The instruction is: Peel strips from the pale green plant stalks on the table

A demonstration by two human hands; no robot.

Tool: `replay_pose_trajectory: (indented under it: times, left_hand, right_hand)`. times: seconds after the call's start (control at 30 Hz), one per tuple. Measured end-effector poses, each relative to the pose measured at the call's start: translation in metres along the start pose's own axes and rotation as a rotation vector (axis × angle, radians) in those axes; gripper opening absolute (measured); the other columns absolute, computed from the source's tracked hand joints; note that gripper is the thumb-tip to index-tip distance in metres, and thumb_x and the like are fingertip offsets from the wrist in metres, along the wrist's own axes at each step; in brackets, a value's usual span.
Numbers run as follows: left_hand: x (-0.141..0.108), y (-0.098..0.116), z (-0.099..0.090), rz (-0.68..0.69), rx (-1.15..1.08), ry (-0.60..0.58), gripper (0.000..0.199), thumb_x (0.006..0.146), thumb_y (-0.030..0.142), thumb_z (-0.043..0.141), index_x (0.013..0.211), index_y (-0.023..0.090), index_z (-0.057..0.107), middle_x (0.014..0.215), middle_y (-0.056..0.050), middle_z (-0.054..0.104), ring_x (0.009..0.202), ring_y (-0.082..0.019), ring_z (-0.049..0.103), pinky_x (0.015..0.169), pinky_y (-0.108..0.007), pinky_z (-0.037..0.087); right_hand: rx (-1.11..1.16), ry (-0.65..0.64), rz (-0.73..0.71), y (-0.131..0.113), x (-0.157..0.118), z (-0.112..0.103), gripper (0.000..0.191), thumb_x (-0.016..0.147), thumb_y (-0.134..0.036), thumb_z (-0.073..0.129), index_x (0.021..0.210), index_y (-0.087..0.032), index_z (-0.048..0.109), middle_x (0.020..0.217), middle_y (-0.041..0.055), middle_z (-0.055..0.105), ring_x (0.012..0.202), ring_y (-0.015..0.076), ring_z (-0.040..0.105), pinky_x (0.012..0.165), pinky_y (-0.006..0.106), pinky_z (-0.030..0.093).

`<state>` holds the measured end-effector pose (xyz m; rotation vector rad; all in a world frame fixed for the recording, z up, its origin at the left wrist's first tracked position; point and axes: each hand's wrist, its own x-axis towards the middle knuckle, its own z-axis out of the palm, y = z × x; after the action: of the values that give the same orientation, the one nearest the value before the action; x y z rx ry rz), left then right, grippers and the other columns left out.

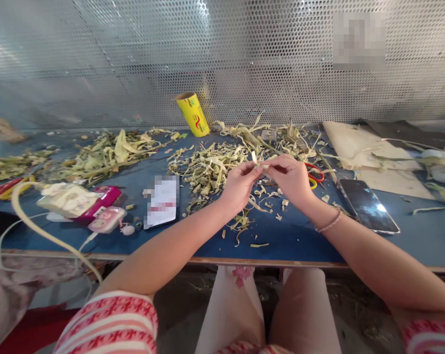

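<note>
Above the middle of the table, my left hand (240, 186) and my right hand (291, 180) meet at the fingertips. Both are closed in a pinch on a small pale strip of dried plant leaf (254, 157), which pokes up between them. The fingers partly cover the strip. Just behind and left of the hands lies a heap of dried, curled plant strips (204, 169). Scissors with red and yellow handles (317, 173) show beside my right hand, partly hidden by it. Small scraps (264, 202) are scattered below the hands.
A yellow cardboard tube (196, 118) stands at the back by the perforated metal panel (263, 59). Phones lie left (164, 201) and right (370, 206). Left are a cabled power strip (69, 200), another leaf pile (108, 155) and more scissors (12, 188). Cardboard (366, 145) lies right.
</note>
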<state>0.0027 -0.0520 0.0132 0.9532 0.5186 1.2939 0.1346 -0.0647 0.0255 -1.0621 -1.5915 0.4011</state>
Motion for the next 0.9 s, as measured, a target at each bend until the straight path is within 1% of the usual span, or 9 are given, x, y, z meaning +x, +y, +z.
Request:
replay_pose_trajectory:
  times: [0.1, 0.27, 0.4, 0.53, 0.63, 0.7, 0.77, 0.9]
  left_hand:
    - [0.000, 0.001, 0.000, 0.001, 0.018, 0.007, 0.014, 0.064, 0.024, 0.077, 0.069, 0.014, 0.068, 0.066, 0.000, 0.062, 0.070, -0.008, 0.055, 0.077, -0.025, 0.042]
    - [0.001, -0.001, -0.001, -0.030, 0.055, 0.051, 0.015, 0.067, 0.026, 0.075, 0.069, 0.015, 0.066, 0.068, -0.001, 0.062, 0.072, -0.010, 0.055, 0.077, -0.026, 0.042]
    - [0.001, 0.000, -0.001, -0.033, 0.051, 0.077, 0.016, 0.070, 0.029, 0.073, 0.071, 0.015, 0.064, 0.071, -0.001, 0.061, 0.074, -0.010, 0.054, 0.077, -0.027, 0.042]
    - [0.001, 0.002, -0.001, -0.066, 0.014, 0.041, 0.015, 0.075, 0.028, 0.070, 0.076, 0.015, 0.065, 0.075, -0.002, 0.061, 0.077, -0.010, 0.056, 0.080, -0.028, 0.043]
    - [0.001, 0.004, -0.001, -0.077, 0.012, 0.014, 0.014, 0.077, 0.028, 0.068, 0.077, 0.015, 0.065, 0.074, -0.002, 0.060, 0.075, -0.010, 0.056, 0.078, -0.028, 0.043]
    - [0.002, 0.004, -0.002, -0.078, 0.026, 0.012, 0.014, 0.077, 0.028, 0.068, 0.078, 0.014, 0.065, 0.073, -0.002, 0.059, 0.072, -0.010, 0.055, 0.076, -0.028, 0.044]
    - [0.003, 0.004, -0.003, -0.089, 0.045, 0.024, 0.014, 0.076, 0.027, 0.068, 0.078, 0.014, 0.065, 0.071, -0.001, 0.058, 0.069, -0.009, 0.054, 0.071, -0.026, 0.043]
    - [0.004, 0.006, -0.005, -0.121, 0.085, 0.055, 0.014, 0.075, 0.026, 0.068, 0.072, 0.015, 0.062, 0.066, 0.000, 0.056, 0.064, -0.008, 0.052, 0.064, -0.024, 0.042]
  right_hand:
    - [0.009, -0.029, 0.022, 0.002, 0.001, 0.000, 0.015, 0.076, -0.020, 0.063, 0.084, -0.022, 0.075, 0.078, 0.0021, 0.067, 0.075, 0.0140, 0.059, 0.069, 0.031, 0.048]
    - [0.112, -0.108, 0.057, 0.005, 0.003, 0.001, 0.014, 0.076, -0.025, 0.064, 0.086, -0.020, 0.074, 0.083, 0.0031, 0.067, 0.077, 0.0142, 0.060, 0.071, 0.031, 0.050]
    - [0.228, -0.145, 0.103, 0.008, 0.002, 0.003, 0.016, 0.075, -0.030, 0.068, 0.086, -0.020, 0.073, 0.088, 0.0041, 0.067, 0.083, 0.0154, 0.062, 0.078, 0.033, 0.051]
    - [0.367, -0.171, 0.156, 0.011, 0.002, 0.004, 0.019, 0.074, -0.033, 0.070, 0.089, -0.023, 0.074, 0.090, 0.0034, 0.068, 0.092, 0.0167, 0.061, 0.087, 0.036, 0.049]
    - [0.517, -0.198, 0.251, 0.012, 0.002, 0.003, 0.019, 0.073, -0.034, 0.070, 0.088, -0.023, 0.074, 0.092, 0.0037, 0.068, 0.092, 0.0165, 0.062, 0.086, 0.035, 0.050]
    - [0.568, -0.219, 0.286, 0.013, 0.002, 0.003, 0.019, 0.074, -0.033, 0.068, 0.088, -0.022, 0.073, 0.094, 0.0040, 0.067, 0.088, 0.0155, 0.062, 0.083, 0.034, 0.050]
    - [0.525, -0.217, 0.255, 0.014, 0.002, 0.002, 0.019, 0.075, -0.031, 0.066, 0.090, -0.021, 0.073, 0.093, 0.0035, 0.065, 0.085, 0.0143, 0.060, 0.081, 0.033, 0.050]
    - [0.282, -0.196, 0.122, 0.014, 0.003, -0.001, 0.020, 0.077, -0.029, 0.064, 0.095, -0.021, 0.070, 0.091, 0.0032, 0.060, 0.083, 0.0139, 0.057, 0.075, 0.031, 0.051]
